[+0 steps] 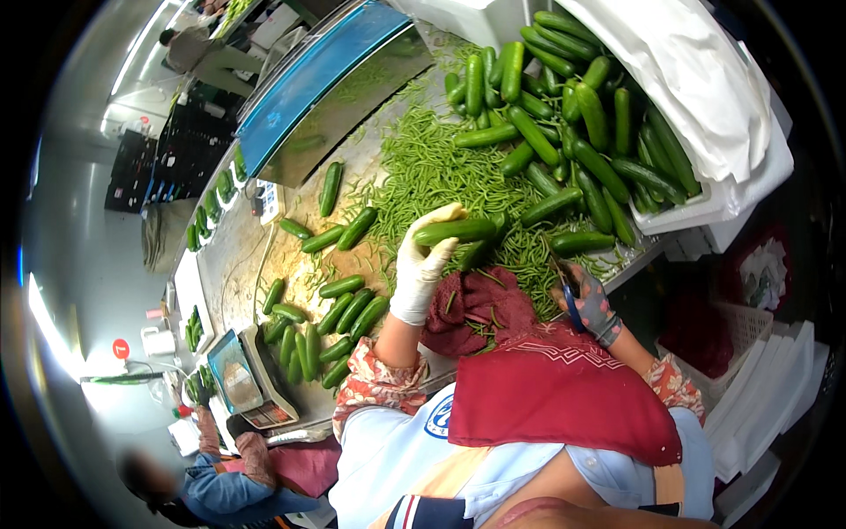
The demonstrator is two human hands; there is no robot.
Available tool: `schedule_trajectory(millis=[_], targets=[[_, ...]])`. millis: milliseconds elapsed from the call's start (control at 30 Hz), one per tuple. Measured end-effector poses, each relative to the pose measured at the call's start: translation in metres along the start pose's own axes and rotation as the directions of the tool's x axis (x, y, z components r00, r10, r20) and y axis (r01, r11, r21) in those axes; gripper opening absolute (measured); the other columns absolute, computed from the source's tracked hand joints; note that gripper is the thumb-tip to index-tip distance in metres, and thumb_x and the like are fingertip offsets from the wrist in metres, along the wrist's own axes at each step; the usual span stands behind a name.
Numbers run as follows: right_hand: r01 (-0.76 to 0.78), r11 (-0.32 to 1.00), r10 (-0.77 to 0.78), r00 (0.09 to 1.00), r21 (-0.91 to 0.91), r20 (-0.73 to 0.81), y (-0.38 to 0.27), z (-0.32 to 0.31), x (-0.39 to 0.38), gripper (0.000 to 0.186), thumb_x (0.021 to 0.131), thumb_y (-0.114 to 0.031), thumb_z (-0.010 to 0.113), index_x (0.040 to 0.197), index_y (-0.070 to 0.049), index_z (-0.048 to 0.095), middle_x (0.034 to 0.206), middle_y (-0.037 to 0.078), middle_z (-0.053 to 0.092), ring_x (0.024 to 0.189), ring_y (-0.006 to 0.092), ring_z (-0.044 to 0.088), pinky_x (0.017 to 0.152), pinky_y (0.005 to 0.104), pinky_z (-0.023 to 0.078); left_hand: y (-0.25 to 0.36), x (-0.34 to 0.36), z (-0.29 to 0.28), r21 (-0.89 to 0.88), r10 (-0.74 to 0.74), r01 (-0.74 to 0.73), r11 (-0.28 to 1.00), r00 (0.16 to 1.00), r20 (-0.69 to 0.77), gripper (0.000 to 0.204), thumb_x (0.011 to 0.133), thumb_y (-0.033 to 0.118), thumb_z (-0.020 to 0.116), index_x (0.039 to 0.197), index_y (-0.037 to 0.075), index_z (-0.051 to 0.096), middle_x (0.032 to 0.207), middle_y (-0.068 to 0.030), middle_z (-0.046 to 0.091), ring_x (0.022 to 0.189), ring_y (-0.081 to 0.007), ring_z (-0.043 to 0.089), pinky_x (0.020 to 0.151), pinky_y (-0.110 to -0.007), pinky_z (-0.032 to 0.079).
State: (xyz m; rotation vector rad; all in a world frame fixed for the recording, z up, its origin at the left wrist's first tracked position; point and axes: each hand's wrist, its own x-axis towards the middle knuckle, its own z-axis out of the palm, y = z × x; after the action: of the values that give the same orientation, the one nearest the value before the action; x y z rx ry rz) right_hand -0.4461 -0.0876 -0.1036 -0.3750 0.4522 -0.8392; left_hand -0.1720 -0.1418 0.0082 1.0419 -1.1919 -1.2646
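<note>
Cucumber in my left hand, white glove, fingers and thumb closed round one end, lifted over the green beans spread across the middle of the worktop. A second cucumber just behind it; cannot tell whether I hold that one too. Right hand, patterned glove, grasping blue-handled scissors by the worktop's near edge, well apart from the held cucumber. Maroon cloth between my hands, at that same edge.

Heap of cucumbers toward the right end, against the white foam box. Smaller batch to my left, toward the near edge, beside the scale.

Step in hand, as I judge it: checking or trimming one cucumber at a time. Whether the ends are cut, cannot tell. Next move would call for a steady left hold, the tip turned clear of my fingers, and the scissors brought across.
</note>
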Motion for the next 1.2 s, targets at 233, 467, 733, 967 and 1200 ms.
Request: schedule_trajectory(millis=[233, 467, 733, 967, 1200], targets=[[0.099, 0.941, -0.117, 0.992, -0.323, -0.038, 0.001, -0.004, -0.001, 0.018, 0.095, -0.026, 0.038, 0.099, -0.011, 0.048, 0.056, -0.001, 0.040, 0.044, 0.0068, 0.037, 0.042, 0.0185, 0.028, 0.017, 0.014, 0.015, 0.721, 0.474, -0.382, 0.578, 0.877, 0.085, 0.037, 0.069, 0.004, 0.071, 0.104, 0.008, 0.058, 0.102, -0.0058, 0.064, 0.085, -0.0165, 0.058, 0.076, -0.029, 0.045], [0.000, 0.901, -0.136, 0.950, -0.433, -0.281, 0.007, -0.001, 0.001, 0.020, 0.094, -0.027, 0.035, 0.086, -0.012, 0.046, 0.056, 0.002, 0.039, 0.044, 0.0087, 0.037, 0.041, 0.0205, 0.027, 0.012, 0.009, 0.014, 0.747, 0.378, -0.299, 0.593, 0.923, 0.069, 0.034, 0.069, 0.009, 0.072, 0.101, 0.009, 0.062, 0.098, -0.0041, 0.065, 0.082, -0.0196, 0.059, 0.076, -0.029, 0.045], [0.041, 0.996, -0.051, 0.990, -0.076, -0.132, 0.014, -0.028, -0.003, 0.023, 0.087, -0.014, 0.050, 0.109, -0.006, 0.044, 0.069, 0.006, 0.049, 0.053, 0.0088, 0.045, 0.046, 0.0192, 0.033, 0.014, 0.008, 0.019, 0.710, 0.267, -0.207, 0.673, 0.963, 0.028, 0.030, 0.072, 0.013, 0.071, 0.100, 0.006, 0.063, 0.098, -0.0067, 0.065, 0.089, -0.0203, 0.060, 0.082, -0.029, 0.046], [0.000, 0.995, -0.029, 0.961, -0.103, -0.274, 0.015, -0.021, -0.005, 0.036, 0.084, -0.004, 0.052, 0.117, -0.002, 0.038, 0.072, 0.006, 0.051, 0.058, 0.0091, 0.047, 0.051, 0.0183, 0.038, 0.009, 0.012, 0.018, 0.735, 0.241, -0.201, 0.648, 0.969, 0.052, 0.030, 0.072, 0.013, 0.071, 0.101, 0.007, 0.063, 0.099, -0.0064, 0.065, 0.089, -0.0202, 0.060, 0.082, -0.029, 0.046], [-0.088, 0.948, 0.080, 0.996, 0.307, 0.037, 0.010, -0.022, 0.000, 0.024, 0.094, -0.027, 0.042, 0.105, -0.006, 0.046, 0.067, 0.005, 0.043, 0.053, 0.0113, 0.043, 0.047, 0.0198, 0.036, 0.024, 0.022, 0.012, 0.840, 0.459, -0.324, 0.436, 0.883, 0.102, 0.039, 0.067, 0.016, 0.075, 0.104, 0.014, 0.063, 0.082, -0.0042, 0.060, 0.075, -0.0212, 0.055, 0.071, -0.031, 0.045]])
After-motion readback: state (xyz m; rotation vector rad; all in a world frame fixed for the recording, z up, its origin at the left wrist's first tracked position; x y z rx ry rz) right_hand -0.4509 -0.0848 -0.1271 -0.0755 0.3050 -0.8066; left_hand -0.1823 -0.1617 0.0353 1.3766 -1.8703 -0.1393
